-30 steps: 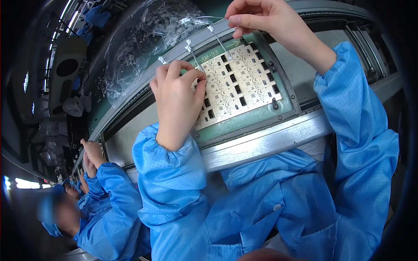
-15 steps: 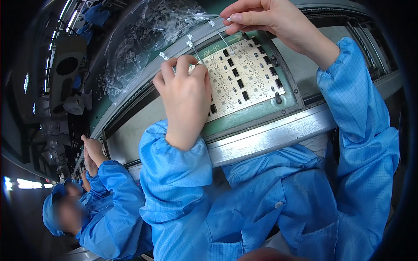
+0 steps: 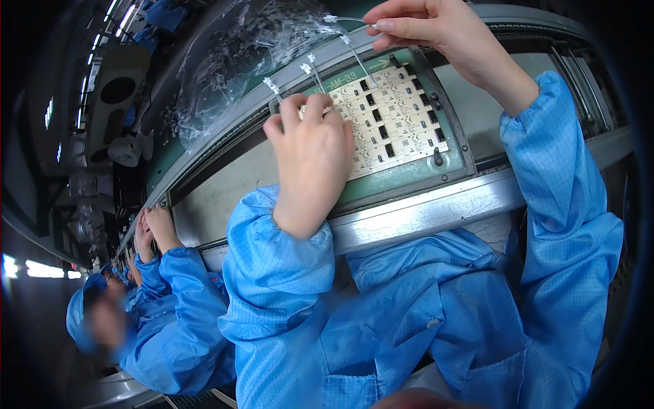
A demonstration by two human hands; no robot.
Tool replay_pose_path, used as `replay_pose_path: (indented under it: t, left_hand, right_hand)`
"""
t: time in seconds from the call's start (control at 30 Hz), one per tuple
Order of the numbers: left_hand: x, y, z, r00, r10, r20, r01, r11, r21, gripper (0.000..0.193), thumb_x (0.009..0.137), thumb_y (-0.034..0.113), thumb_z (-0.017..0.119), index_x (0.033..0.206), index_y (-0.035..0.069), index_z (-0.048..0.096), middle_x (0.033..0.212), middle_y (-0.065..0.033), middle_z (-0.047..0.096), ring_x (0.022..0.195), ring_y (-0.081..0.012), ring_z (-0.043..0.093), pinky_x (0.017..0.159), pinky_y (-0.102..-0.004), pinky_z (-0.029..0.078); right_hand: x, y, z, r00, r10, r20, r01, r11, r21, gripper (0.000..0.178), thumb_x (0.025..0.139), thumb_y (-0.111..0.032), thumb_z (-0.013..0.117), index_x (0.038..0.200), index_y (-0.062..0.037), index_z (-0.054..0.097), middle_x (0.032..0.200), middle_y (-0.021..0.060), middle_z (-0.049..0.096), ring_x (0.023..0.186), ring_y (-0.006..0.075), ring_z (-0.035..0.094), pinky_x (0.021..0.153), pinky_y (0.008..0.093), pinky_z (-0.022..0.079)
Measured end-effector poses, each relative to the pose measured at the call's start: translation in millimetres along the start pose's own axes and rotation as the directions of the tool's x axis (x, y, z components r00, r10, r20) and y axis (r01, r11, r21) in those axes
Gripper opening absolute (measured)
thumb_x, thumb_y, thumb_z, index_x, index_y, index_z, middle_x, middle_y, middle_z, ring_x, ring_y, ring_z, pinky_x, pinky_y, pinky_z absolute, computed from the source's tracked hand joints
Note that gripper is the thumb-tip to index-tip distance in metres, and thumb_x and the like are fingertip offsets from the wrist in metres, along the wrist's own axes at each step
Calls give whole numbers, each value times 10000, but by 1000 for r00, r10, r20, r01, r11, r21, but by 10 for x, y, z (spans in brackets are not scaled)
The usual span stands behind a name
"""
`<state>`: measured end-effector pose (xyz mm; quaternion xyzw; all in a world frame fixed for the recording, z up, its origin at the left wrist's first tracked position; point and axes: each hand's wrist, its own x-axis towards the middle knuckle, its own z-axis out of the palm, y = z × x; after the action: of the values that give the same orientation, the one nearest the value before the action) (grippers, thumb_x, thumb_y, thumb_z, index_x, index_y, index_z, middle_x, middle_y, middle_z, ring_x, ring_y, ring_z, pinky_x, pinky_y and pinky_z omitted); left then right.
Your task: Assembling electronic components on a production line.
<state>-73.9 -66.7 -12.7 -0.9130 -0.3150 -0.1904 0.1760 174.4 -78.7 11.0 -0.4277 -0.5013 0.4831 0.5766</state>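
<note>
My right hand [image 3: 443, 34] is raised above the far edge of a panel of cream circuit boards [image 3: 402, 126]. Its thumb and fingers pinch one end of a thin cable [image 3: 351, 19] with white connectors. My left hand [image 3: 310, 153] lies over the left part of the panel, its fingers curled down. The fingertips are hidden, so whatever they hold cannot be made out. Several thin cables with white connectors, such as one upright cable [image 3: 357, 58], stand from the boards and lean toward the far rail. Black parts sit in rows on the boards.
The panel rests in a green carrier [image 3: 368, 191] on a conveyor with a metal front rail [image 3: 429, 213]. Beyond the far rail lies a clear plastic bag [image 3: 221, 82] of cables. A co-worker in blue [image 3: 177, 327] works at the left, hands [image 3: 157, 228] over the line. A small fan [image 3: 126, 150] stands far left.
The whole scene has shifted slightly to the right in the picture. Both hands keep nearly the same places over the panel, and my right hand still pinches the cable.
</note>
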Motion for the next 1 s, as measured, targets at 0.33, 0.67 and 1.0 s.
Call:
replay_pose_path:
  t: [0.33,0.67,1.0]
  left_hand:
    - [837,-1798,772,954,-297,43,294,898,-328,253,905,182,584,1065,50,729,988,-194,725,928,-362,699,840,-401,544]
    - [1078,-1928,716,792,-274,546,542,727,-422,288,910,201,655,1095,-13,707,817,-99,708,753,-190,705,756,-306,536]
    - [924,-1796,704,857,-198,476,394,848,-355,456,853,341,783,1163,26,671,884,-80,674,787,-169,603,722,-304,479]
  right_hand:
    - [46,37,37,995,-99,11,99,995,1,144,962,-42,632,1041,78,646,937,141,703,862,189,708,798,276,576]
    - [32,92,-90,981,-189,43,193,972,-135,162,957,-107,645,1045,29,656,922,80,705,875,148,693,817,262,554]
    - [3,149,67,988,-100,117,143,874,-465,161,936,-117,660,1043,2,675,961,55,728,901,89,687,824,226,530]
